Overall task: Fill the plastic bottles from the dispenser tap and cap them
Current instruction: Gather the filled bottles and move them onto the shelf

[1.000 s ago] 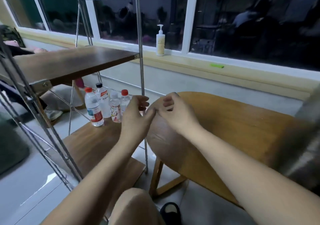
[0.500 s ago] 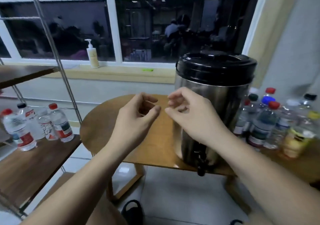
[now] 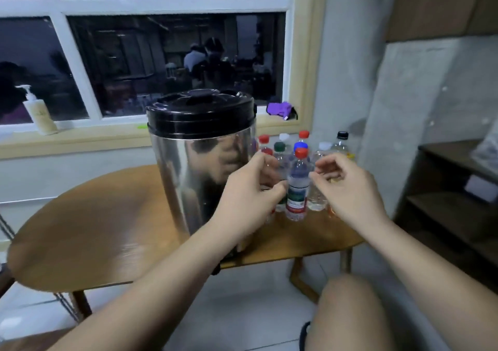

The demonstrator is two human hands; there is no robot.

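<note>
Both your hands up w/ fingers curled, apart, holding nothing: left hand [image 3: 249,188] & right hand [image 3: 347,186] flank the red-capped clear plastic bottle [image 3: 297,186] beside the steel black-lidded dispenser [image 3: 200,162] on the round wooden desk [image 3: 94,224].

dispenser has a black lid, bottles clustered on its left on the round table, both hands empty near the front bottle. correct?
One error: in the head view the bottles stand to the right of the dispenser, not its left. The rest holds: black lid, round table, left hand and right hand empty by the front bottle.
</note>
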